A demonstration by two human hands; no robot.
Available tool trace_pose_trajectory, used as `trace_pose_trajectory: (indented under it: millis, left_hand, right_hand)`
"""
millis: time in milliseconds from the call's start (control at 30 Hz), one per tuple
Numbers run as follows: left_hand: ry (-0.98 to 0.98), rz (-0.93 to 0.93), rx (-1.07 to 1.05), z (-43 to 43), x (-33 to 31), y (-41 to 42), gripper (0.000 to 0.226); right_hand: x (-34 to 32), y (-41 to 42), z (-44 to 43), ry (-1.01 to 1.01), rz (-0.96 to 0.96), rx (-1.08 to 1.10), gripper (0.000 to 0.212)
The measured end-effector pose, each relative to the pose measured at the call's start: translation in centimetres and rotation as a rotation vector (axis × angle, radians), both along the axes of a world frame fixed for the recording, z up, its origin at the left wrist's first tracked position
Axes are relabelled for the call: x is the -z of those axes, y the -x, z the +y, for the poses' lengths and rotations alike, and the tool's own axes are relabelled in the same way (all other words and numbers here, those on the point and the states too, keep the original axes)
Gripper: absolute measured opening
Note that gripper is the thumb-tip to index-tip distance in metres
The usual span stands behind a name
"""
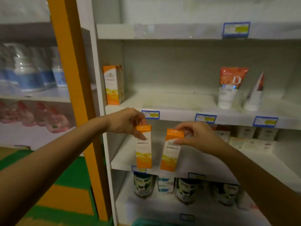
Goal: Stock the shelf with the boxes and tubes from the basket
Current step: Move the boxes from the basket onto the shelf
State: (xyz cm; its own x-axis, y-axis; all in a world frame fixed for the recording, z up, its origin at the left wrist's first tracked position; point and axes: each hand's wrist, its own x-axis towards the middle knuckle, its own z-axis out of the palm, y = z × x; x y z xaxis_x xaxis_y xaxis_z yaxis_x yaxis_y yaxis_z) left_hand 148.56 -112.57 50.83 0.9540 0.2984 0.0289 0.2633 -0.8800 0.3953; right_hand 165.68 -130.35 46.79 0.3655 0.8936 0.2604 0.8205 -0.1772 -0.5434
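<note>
A white shop shelf (179, 110) with blue price tags along its front edges fills the view, with an orange upright post (71, 79) to its left and a green and orange floor beyond that. On the shelf board, at its far left end, stand orange-and-white boxes (112, 85) pressed against the side wall; toward its right end two tubes (229, 88) stand on their caps, white below and red-orange above, the right one leaning. Nothing stands on the board between them. Just below and in front of that board's edge, each hand holds one upright box of the same kind: the left hand (125, 121) pinches the top of the left box (144, 147) between thumb and fingers, and the right hand (200, 136) pinches the top of the right box (171, 150), which tilts slightly. The two boxes are near each other but apart. Further below the board, dark round tins (143, 185) sit in a row, and a teal rim, perhaps the basket (146, 222), shows at the bottom edge
</note>
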Motion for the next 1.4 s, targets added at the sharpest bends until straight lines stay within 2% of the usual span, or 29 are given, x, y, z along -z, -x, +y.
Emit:
trace_pose_trajectory:
  millis: [267,567,900,1167,1400]
  left_hand:
    - [-0.066,-0.081,-0.022,1.7,-9.1,0.2,0.031]
    - [-0.178,-0.137,-0.104,6.0,-13.8,-1.5,0.034]
    - [-0.372,-0.135,-0.225,10.7,-14.1,-4.3,0.044]
    - [-0.349,-0.090,-0.257,12.7,-13.8,-6.3,0.045]
    - [-0.469,-0.061,-0.274,14.2,-12.9,-7.1,0.045]
  right_hand:
    - [-9.2,-0.6,2.0,-0.115,-0.054,-0.026,0.032]
    - [-15.0,-0.6,6.2,-0.183,-0.085,0.002,0.037]
    - [-16.1,-1.7,9.7,-0.249,-0.116,0.107,0.041]
    - [-16.1,-3.4,11.2,-0.262,-0.091,0.178,0.041]
    - [-15.6,-3.9,13.0,-0.240,-0.149,0.204,0.039]
